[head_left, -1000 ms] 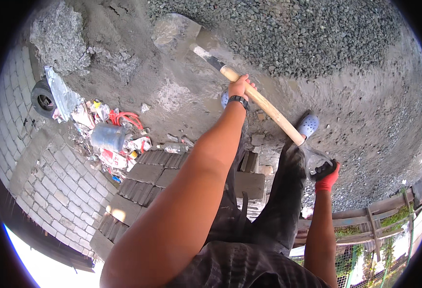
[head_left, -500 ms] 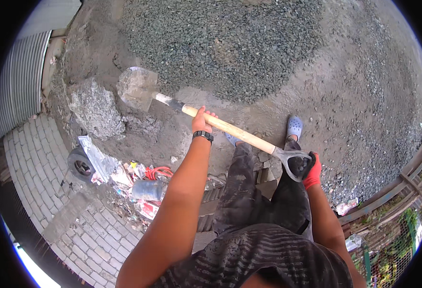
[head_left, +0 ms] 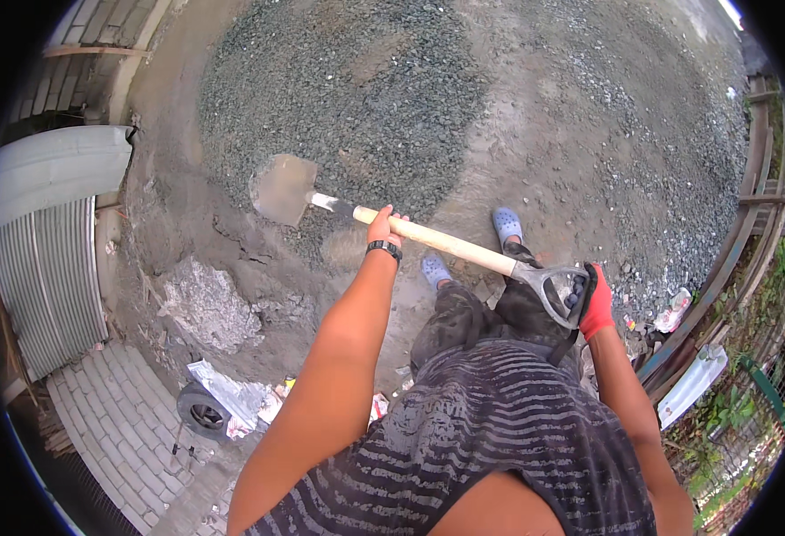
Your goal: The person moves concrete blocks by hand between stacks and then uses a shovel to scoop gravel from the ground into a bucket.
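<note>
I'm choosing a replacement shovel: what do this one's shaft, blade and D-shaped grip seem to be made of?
Shaft: wood, judging by its pale tan colour; it looks dull and unpainted.
Blade: probably metal, being thin and broad; its dull grey-brown face, perhaps dirt-coated, hides the finish.
D-shaped grip: plain grey; metal or plastic, the look leaves it open.

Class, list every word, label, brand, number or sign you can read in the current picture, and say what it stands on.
No text can be read.
Wrapper by the fence: red marks, too small and blurred to read.
Shovel: no lettering can be made out.
Wristband: too small to tell.
</note>
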`<state>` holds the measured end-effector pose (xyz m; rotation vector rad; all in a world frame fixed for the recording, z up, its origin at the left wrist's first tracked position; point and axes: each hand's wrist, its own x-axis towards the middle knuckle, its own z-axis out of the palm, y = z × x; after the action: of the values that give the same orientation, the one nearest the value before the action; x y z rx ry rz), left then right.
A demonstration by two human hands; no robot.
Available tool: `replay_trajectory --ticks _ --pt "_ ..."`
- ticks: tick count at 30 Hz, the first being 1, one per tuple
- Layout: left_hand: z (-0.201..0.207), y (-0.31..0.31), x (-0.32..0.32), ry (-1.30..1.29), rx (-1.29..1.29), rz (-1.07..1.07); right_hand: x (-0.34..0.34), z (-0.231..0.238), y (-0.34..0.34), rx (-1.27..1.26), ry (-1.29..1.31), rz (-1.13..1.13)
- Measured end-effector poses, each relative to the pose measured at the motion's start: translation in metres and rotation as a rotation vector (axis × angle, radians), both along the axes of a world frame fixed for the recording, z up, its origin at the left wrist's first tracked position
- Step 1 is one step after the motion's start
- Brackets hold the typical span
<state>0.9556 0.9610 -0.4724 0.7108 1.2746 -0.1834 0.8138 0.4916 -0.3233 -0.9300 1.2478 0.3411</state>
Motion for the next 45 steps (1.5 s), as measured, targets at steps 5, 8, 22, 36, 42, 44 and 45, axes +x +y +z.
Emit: replay_trajectory --ticks 5,8,22,36,42,44,45 --pt "0.018 -0.02 0.014 -0.121 0.001 -0.112 -0.029 0.057 0.011 0.067 0.013 -0.113" --pt "0.044 -0.041 0.019 -0.142 -0.002 -0.297 -0.072 0.054 0.0 0.091 -0.035 -0.179" --pt "0.13 -0.042 0.005 -0.099 -0.051 -0.568 -0.129 0.141 0.038 0.061 -0.067 -0.229" --pt "0.196 0.085 -0.062 -0.627 0.905 -1.447 0.005 0.315 0.057 -0.949 -0.698 0.464" --pt "0.088 0.33 -0.299 0.141 0.688 -1.268 0.025 0.23 0.096 -1.405 -0.58 0.767" --pt "0.089 0.35 -0.356 0.474 0.588 -1.21 0.007 0.217 0.096 -1.533 -0.386 0.842" --pt "0.091 0.371 -0.392 0.546 0.484 -1.119 0.006 0.21 0.095 -1.526 -0.412 0.846"
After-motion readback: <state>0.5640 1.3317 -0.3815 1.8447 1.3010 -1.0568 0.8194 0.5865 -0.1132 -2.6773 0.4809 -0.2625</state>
